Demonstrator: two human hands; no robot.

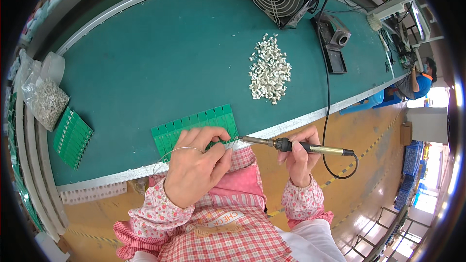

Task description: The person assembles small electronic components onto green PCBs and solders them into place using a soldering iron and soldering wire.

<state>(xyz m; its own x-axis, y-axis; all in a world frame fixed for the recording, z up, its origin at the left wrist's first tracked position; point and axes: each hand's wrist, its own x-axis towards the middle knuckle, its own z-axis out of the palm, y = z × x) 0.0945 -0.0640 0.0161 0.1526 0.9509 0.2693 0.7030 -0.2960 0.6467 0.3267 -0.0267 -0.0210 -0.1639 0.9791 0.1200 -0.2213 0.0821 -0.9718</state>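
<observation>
A slim soldering iron with a black grip, a brass-coloured rear sleeve and a bare metal shaft lay across the centre-right of the frame, in the closed fingers of the right hand; its tip met the right end of a flat, bright-green circuit-board panel at lower centre. The left hand lay over the panel's lower right part, fingers curled and the gap between thumb and forefinger narrow; whether they pinched the thin, springy-looking silvery wire looping over that hand could not be told.

The iron was probably light and rigid, best held by the black grip, well behind the shaft, which was likely hot; its flexible black rubbery cord might have tugged at the rear. The panel looked thin, stiff and light, perhaps smooth enough to slide, and seemed safest held by its outer edges, since the narrow slots between its repeated sections could have made it fragile.

At upper centre-right lay a loose heap of small, blocky, shiny metallic parts on a matt dark-green worktop. Farther right stood a dull grey metal iron stand with a round holder and square tray.
</observation>
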